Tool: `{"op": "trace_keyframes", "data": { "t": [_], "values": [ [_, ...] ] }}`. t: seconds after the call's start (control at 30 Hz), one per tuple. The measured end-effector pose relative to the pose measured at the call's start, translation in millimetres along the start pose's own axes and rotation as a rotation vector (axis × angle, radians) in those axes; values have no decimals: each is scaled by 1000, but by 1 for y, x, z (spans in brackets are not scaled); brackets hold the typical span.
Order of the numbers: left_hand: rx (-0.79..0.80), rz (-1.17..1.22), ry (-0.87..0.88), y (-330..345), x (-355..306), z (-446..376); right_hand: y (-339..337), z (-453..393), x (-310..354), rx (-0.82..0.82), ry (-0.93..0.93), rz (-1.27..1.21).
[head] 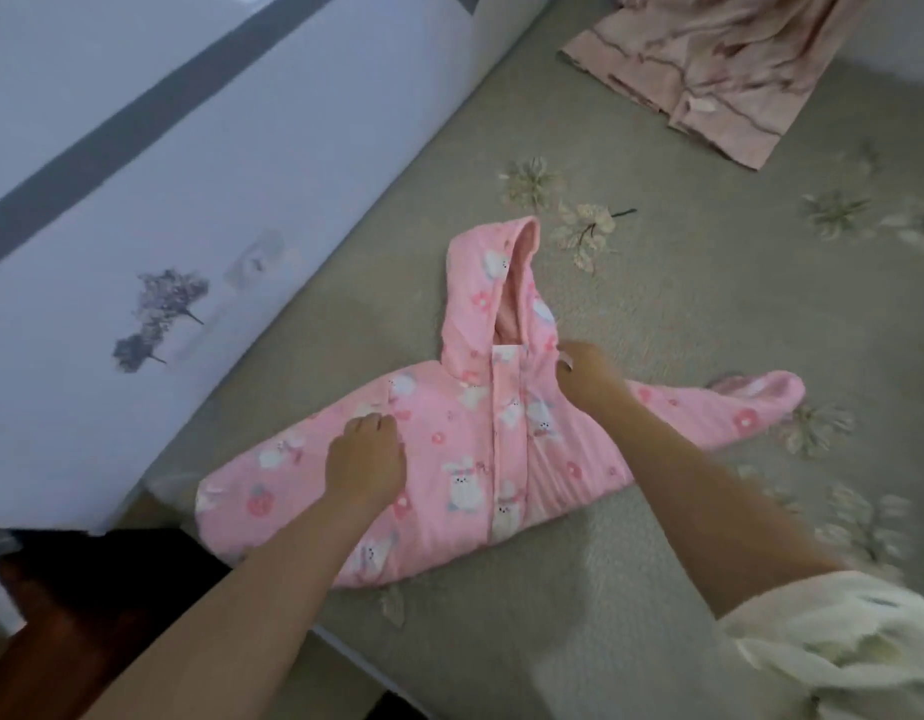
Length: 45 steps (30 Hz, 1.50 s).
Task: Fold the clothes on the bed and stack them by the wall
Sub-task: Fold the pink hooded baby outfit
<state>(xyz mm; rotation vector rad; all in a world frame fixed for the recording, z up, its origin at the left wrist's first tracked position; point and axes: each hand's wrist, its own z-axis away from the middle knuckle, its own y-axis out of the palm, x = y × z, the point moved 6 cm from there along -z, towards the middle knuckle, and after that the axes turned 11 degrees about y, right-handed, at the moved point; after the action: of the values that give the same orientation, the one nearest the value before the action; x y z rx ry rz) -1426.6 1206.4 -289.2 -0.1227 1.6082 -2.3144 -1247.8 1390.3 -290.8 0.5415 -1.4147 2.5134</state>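
Observation:
A small pink hooded jacket (480, 433) with white animal prints lies face up on the bed (657, 314), sleeves spread to both sides and hood pointing away from me. My left hand (366, 459) rests on the left shoulder and sleeve, fingers curled into the fabric. My right hand (589, 374) pinches the fabric at the right shoulder, beside the base of the hood. A crumpled dusty-pink garment (709, 70) lies at the far right of the bed.
The white wall (137, 200) with a grey stripe and a flower decal runs along the bed's left side. The bed cover is grey-green with flower patterns. A dark floor gap (85, 589) shows at lower left past the bed's corner.

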Motion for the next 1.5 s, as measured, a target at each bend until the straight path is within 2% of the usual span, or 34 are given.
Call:
{"op": "trace_keyframes", "data": {
  "t": [0.13,0.23,0.3,0.37,0.47,0.53,0.63,0.7,0.87,1.13,1.33,1.5],
  "values": [
    [29,-47,-2,34,11,-49,29,-26,-58,-36,26,316],
    [8,-110,0,50,29,-91,41,-57,-77,-20,73,414],
    [27,-133,-23,61,43,-114,51,-71,-90,26,178,481],
    [78,-79,-42,71,51,-131,57,-78,-100,25,281,501],
    [143,103,-51,84,61,-146,54,-76,-109,-110,328,564],
    [102,248,-41,83,64,-150,48,-78,-116,-160,339,591],
    [-2,353,-29,71,64,-148,48,-80,-123,1,397,598],
    [-91,369,-11,53,61,-140,39,-75,-116,-11,378,559],
    [-296,446,134,-22,33,-124,-38,-44,-83,-337,274,343],
    [-662,401,435,-225,-42,-82,-215,95,-55,-768,112,61],
    [-912,367,610,-339,-103,-4,-329,229,-22,-1078,76,88],
    [-1176,295,765,-404,-153,73,-384,317,3,-1287,76,145]
  ]
}}
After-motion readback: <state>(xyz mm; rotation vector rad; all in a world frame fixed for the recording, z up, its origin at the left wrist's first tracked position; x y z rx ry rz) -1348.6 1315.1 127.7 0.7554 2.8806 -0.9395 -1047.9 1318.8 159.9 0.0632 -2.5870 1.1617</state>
